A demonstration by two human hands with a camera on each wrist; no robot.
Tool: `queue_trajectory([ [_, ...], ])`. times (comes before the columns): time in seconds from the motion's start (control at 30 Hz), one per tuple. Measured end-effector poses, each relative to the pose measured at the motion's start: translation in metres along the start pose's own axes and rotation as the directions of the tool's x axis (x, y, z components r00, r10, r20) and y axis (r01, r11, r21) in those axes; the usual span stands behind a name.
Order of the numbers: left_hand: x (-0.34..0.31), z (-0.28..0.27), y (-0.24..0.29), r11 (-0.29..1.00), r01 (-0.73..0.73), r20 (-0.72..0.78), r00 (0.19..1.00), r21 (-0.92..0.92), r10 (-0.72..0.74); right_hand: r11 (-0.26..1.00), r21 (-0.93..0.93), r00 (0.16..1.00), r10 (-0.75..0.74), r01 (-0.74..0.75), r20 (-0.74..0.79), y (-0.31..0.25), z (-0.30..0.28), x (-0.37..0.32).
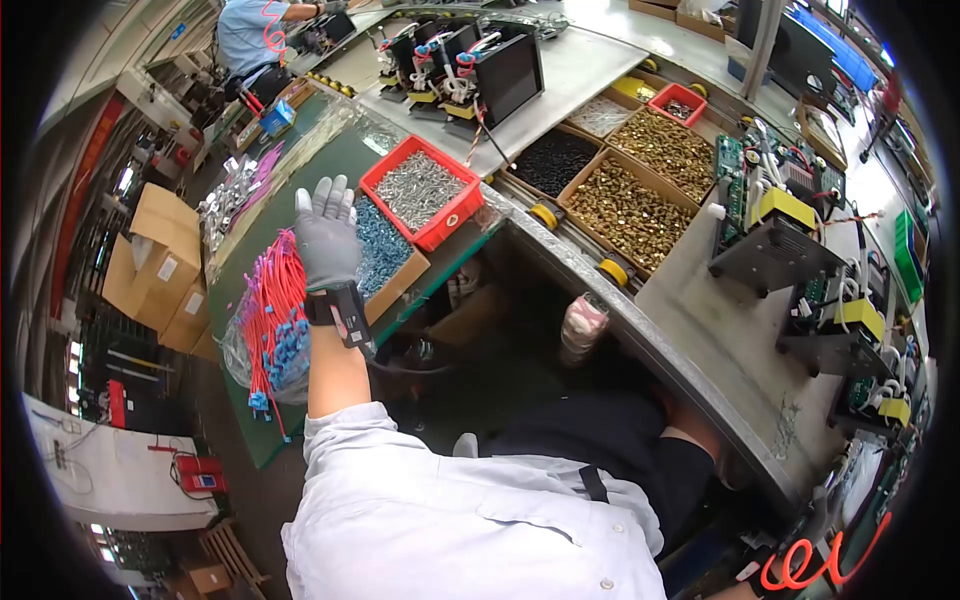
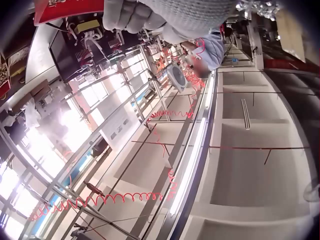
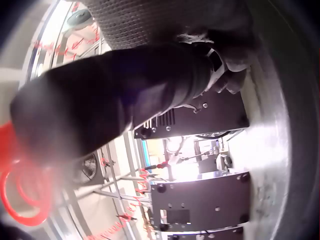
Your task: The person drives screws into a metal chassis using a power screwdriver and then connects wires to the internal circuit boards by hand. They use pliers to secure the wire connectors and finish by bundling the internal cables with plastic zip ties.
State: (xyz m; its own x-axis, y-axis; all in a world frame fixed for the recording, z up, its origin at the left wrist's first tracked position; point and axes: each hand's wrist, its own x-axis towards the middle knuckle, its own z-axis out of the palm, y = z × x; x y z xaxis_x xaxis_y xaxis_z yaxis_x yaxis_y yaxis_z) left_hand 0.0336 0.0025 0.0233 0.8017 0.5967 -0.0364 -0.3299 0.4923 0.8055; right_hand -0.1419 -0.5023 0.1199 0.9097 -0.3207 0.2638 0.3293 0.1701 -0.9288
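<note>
My gloved left hand (image 1: 328, 240) is held over the green-topped table with its fingers extended and nothing in its grasp. Beside it lie a bundle of red wires (image 1: 275, 285) with blue connectors and a cardboard box of small blue screws (image 1: 380, 245). A red bin of silvery screws (image 1: 420, 190) stands just past the fingers. In the right wrist view, my gloved right hand (image 3: 170, 22) grips a black air screwdriver (image 3: 125, 95), which has a red coiled hose (image 3: 27, 195) at its rear end. The tool's tip is hidden behind the hand.
Trays of brass-coloured fasteners (image 1: 630, 205) and black screws (image 1: 555, 160) are set along the metal bench (image 1: 690, 320). Black panels with circuit boards (image 1: 775, 255) line the right side. More black units (image 1: 505, 75) stand at the back. Another person (image 1: 245, 35) works at the far left.
</note>
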Motion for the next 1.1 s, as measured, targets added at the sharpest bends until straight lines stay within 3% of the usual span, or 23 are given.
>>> queue_trajectory([
  [0.1, -0.006, -0.010, 0.003, 0.995, -0.078, -0.027, 0.996, 0.069, 0.081, 0.975, -0.185, 0.991, -0.114, 0.125, 0.066, -0.016, 0.070, 0.025],
  [0.13, -0.008, -0.017, 0.003, 0.882, -0.305, 0.113, 0.952, 0.359, 0.283, 0.952, -0.252, 0.984, -0.155, 0.172, 0.086, -0.017, 0.076, 0.031],
  [0.17, -0.008, -0.020, -0.001, 0.649, -0.517, 0.314, 0.856, 0.558, 0.411, 0.917, -0.329, 0.974, -0.204, 0.225, 0.096, -0.016, 0.068, 0.031],
  [0.23, -0.018, -0.006, 0.000, 0.084, -0.681, 0.549, 0.651, 0.728, 0.524, 0.796, -0.525, 0.947, -0.315, 0.303, 0.068, -0.004, 0.025, 0.031],
  [0.3, -0.035, 0.036, -0.013, 0.104, -0.721, 0.560, 0.612, 0.685, 0.558, 0.600, -0.741, 0.902, -0.430, 0.303, 0.021, 0.005, -0.075, 0.014],
  [0.33, -0.032, 0.055, -0.027, 0.450, -0.739, 0.515, 0.673, 0.501, 0.531, 0.486, -0.829, 0.879, -0.476, 0.277, 0.014, 0.003, -0.124, 0.006],
  [0.37, -0.031, 0.077, -0.038, 0.724, -0.636, 0.484, 0.738, 0.267, 0.470, 0.377, -0.894, 0.860, -0.511, 0.243, 0.019, -0.002, -0.151, 0.004],
  [0.4, -0.053, 0.118, -0.050, 0.716, -0.622, 0.513, 0.748, 0.317, 0.422, 0.275, -0.938, 0.843, -0.537, 0.209, 0.031, -0.010, -0.173, 0.001],
  [0.43, -0.065, 0.151, -0.062, 0.552, -0.732, 0.627, 0.657, 0.399, 0.418, 0.180, -0.967, 0.831, -0.555, 0.178, 0.050, -0.016, -0.174, 0.014],
  [0.47, -0.097, 0.195, -0.069, 0.610, -0.714, 0.712, 0.622, 0.344, 0.327, 0.090, -0.984, 0.821, -0.566, 0.151, 0.074, -0.027, -0.185, 0.027],
  [0.5, -0.094, 0.220, -0.095, 0.641, -0.736, 0.819, 0.495, 0.218, 0.290, 0.005, -0.992, 0.815, -0.571, 0.127, 0.101, -0.033, -0.180, 0.031],
  [0.53, -0.105, 0.249, -0.109, 0.661, -0.684, 0.852, 0.507, 0.307, 0.129, -0.076, -0.992, 0.815, -0.565, 0.104, 0.129, -0.037, -0.169, 0.037],
  [0.6, -0.110, 0.305, -0.155, 0.592, -0.792, 0.956, 0.268, 0.149, 0.118, -0.158, -0.982, 0.840, -0.516, 0.099, 0.168, -0.043, -0.167, 0.043],
  [0.67, -0.114, 0.347, -0.193, 0.547, -0.837, 0.987, 0.093, 0.007, 0.131, -0.244, -0.968, 0.899, -0.410, 0.055, 0.154, -0.029, -0.183, 0.070],
  [0.7, -0.117, 0.357, -0.212, 0.711, -0.699, 0.995, 0.101, 0.079, -0.011, -0.333, -0.943, 0.930, -0.347, -0.002, 0.121, -0.013, -0.197, 0.077],
  [0.77, -0.139, 0.360, -0.208, 0.761, -0.629, 0.988, 0.085, 0.156, -0.132, -0.503, -0.855, 0.917, -0.388, -0.123, 0.096, 0.014, -0.220, 0.084],
  [0.8, -0.153, 0.355, -0.202, 0.814, -0.562, 0.988, 0.123, 0.145, -0.091, -0.481, -0.856, 0.940, -0.340, -0.188, -0.015, 0.016, -0.219, 0.083],
  [0.83, -0.169, 0.347, -0.186, 0.847, -0.517, 0.987, 0.150, 0.125, -0.054, -0.425, -0.905, 0.929, -0.347, -0.030, 0.133, 0.014, -0.232, 0.084],
  [0.9, -0.185, 0.338, -0.167, 0.843, -0.533, 0.996, 0.080, 0.070, -0.032, 0.071, -0.972, 0.960, -0.152, -0.226, -0.234, -0.006, -0.238, 0.083],
  [0.97, -0.200, 0.342, -0.151, 0.632, -0.775, 0.997, -0.065, -0.018, -0.050, -0.050, -0.979, 0.959, -0.218, -0.198, -0.183, -0.048, -0.223, 0.086],
  [1.0, -0.207, 0.343, -0.154, 0.644, -0.765, 0.997, -0.060, -0.012, -0.053, -0.159, -0.950, 0.954, -0.181, -0.268, -0.239, -0.055, -0.230, 0.093],
  [1.07, -0.220, 0.348, -0.157, 0.350, -0.924, 0.948, -0.237, -0.153, -0.212, -0.380, -0.835, 0.914, -0.080, -0.398, -0.399, -0.062, -0.235, 0.105],
  [1.1, -0.223, 0.346, -0.175, 0.258, -0.942, 0.958, -0.256, -0.216, -0.130, -0.374, -0.829, 0.891, 0.017, -0.416, -0.454, -0.049, -0.270, 0.114],
])
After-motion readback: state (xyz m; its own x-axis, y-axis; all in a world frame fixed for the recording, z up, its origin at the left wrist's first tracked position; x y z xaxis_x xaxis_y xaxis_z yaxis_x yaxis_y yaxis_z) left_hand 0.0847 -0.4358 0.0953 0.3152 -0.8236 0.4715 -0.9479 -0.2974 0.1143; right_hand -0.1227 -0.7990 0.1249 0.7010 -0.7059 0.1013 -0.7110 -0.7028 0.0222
